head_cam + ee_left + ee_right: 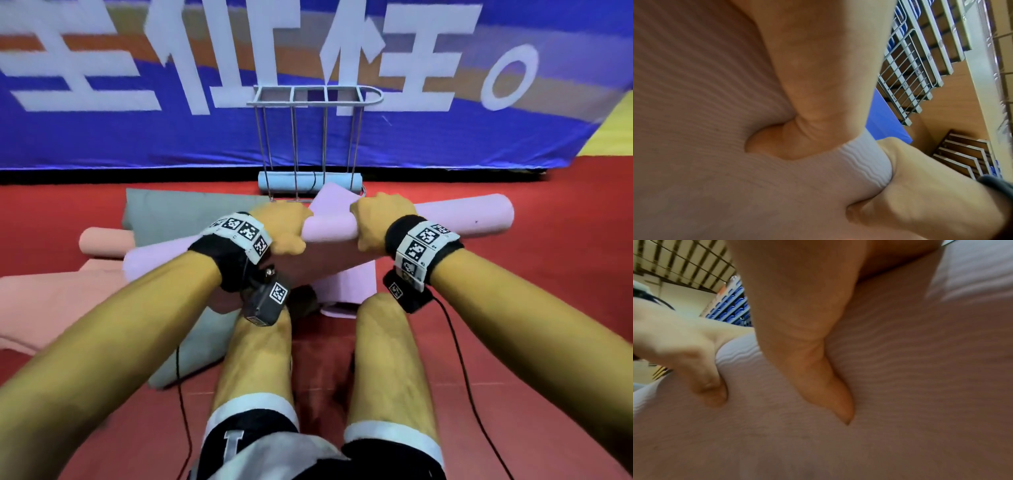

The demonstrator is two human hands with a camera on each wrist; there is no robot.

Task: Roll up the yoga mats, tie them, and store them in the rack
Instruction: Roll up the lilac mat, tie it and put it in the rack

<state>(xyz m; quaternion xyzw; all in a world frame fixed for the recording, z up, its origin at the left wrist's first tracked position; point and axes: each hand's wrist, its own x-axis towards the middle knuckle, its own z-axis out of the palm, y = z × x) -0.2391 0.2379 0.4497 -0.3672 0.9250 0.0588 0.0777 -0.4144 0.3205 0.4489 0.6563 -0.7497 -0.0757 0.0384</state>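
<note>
A rolled lilac yoga mat [459, 214] is held level above the red floor, its loose flap [334, 197] sticking up between my hands. My left hand [282, 226] grips the roll left of the middle and my right hand [378, 221] grips it just to the right. In the left wrist view the left thumb presses into the ribbed lilac mat [694, 113]. The right wrist view shows the right thumb dug into the same lilac mat [920, 369]. A wire rack [311, 137] stands ahead against the wall, with a tied light-blue rolled mat [308, 181] at its base.
A grey mat [178, 216] lies unrolled on the floor to the left, partly under the lilac one. A pink mat [102, 241], partly rolled, lies further left. A blue banner [137, 137] covers the wall behind the rack. My bare knees [387, 359] are below the hands.
</note>
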